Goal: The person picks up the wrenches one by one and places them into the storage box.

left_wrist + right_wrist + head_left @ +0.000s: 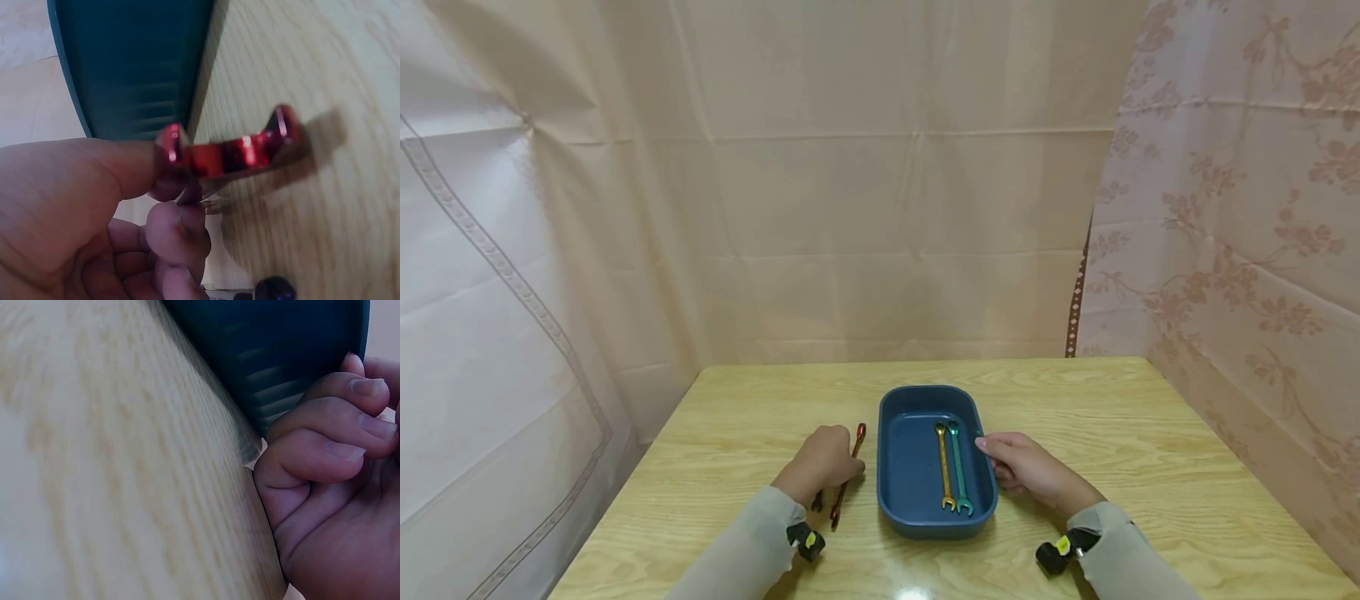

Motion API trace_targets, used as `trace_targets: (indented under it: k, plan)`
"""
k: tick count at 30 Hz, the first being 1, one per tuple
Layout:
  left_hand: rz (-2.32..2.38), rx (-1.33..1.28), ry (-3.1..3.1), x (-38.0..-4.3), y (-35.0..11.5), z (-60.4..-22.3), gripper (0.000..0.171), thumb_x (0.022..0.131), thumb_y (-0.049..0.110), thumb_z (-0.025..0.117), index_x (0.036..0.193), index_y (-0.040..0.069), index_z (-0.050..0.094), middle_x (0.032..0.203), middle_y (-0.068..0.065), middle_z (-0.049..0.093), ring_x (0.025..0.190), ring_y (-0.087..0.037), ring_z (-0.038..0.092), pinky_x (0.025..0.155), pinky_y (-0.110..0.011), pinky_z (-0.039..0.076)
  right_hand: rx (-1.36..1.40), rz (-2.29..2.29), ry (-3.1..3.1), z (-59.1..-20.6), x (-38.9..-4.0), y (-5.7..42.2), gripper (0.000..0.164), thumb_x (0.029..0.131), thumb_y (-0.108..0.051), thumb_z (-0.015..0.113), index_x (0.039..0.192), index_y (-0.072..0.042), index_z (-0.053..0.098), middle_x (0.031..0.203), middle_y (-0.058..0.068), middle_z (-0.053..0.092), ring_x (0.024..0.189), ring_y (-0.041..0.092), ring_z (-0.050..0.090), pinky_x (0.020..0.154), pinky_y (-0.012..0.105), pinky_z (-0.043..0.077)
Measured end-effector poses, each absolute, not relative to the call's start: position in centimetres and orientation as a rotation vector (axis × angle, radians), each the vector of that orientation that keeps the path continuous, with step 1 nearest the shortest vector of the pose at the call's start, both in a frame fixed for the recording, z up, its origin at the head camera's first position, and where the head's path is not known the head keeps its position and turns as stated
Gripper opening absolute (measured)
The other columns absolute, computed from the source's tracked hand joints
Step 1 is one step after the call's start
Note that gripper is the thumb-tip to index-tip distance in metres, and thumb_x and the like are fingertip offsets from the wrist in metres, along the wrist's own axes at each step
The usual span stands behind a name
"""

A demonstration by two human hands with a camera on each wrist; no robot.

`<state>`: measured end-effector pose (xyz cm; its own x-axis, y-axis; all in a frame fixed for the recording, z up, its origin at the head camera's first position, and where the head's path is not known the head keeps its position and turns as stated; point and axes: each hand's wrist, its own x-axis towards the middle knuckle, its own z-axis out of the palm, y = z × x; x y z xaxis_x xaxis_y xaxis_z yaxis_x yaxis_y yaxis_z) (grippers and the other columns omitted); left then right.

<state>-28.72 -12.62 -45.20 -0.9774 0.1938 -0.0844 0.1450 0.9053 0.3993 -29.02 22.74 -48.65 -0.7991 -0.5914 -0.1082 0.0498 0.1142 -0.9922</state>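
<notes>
My left hand (825, 458) pinches a shiny red combination wrench (838, 502) between thumb and fingers, just left of a blue plastic tray (891, 518). In the left wrist view the open jaw end of this red wrench (234, 153) points toward the camera, close over the table. A dark wrench (817, 502) lies partly hidden under the left hand. My right hand (1030, 467) grips the tray's right rim, thumb on top and fingers curled against the outer wall. Inside the tray, a gold wrench (945, 467) and a green wrench (959, 471) lie side by side toward the right.
The tray stands on a light wood-grain table (760, 400). Behind the table hangs a beige cloth (880, 208), with a floral cloth (1247, 233) on the right and a white one (482, 333) on the left. Each wrist carries a small black camera (806, 541).
</notes>
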Motion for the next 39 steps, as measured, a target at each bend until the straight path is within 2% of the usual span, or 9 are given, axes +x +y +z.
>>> trace_targets:
  k: [9, 25, 39]
  plan:
    - [0.601, 0.260, 2.952, -29.0, -12.7, -45.5, 0.033, 0.084, 0.021, 0.077, 0.062, 0.012, 0.054, 0.055, 0.002, 0.043, 0.044, -0.014, 0.045, 0.044, -0.029, 0.041, -0.512, -1.732, 1.913, -48.5, -29.0, 22.7, 0.040, 0.111, -0.039, 0.044, 0.084, -0.010, 0.051, 0.063, -0.005, 0.038, 0.052, 0.009, 0.035, 0.049, 0.021, 0.033]
    - [0.636, 0.216, 2.886, -28.9, -13.0, -45.1, 0.030, 0.087, 0.019, 0.076, 0.063, 0.009, 0.060, 0.049, 0.001, 0.056, 0.040, -0.013, 0.054, 0.043, -0.027, 0.043, -0.480, -1.727, 1.926, -48.4, -28.8, 22.7, 0.041, 0.110, -0.041, 0.046, 0.085, -0.010, 0.052, 0.064, -0.005, 0.038, 0.053, 0.010, 0.035, 0.050, 0.022, 0.033]
    - [0.660, 0.243, 2.872, -28.9, -12.9, -44.1, 0.033, 0.089, 0.019, 0.074, 0.060, 0.010, 0.061, 0.045, 0.003, 0.052, 0.039, -0.012, 0.049, 0.043, -0.027, 0.041, -0.474, -1.720, 1.942, -48.4, -28.9, 22.8, 0.041, 0.110, -0.043, 0.045, 0.085, -0.011, 0.053, 0.064, -0.005, 0.039, 0.053, 0.010, 0.036, 0.051, 0.022, 0.033]
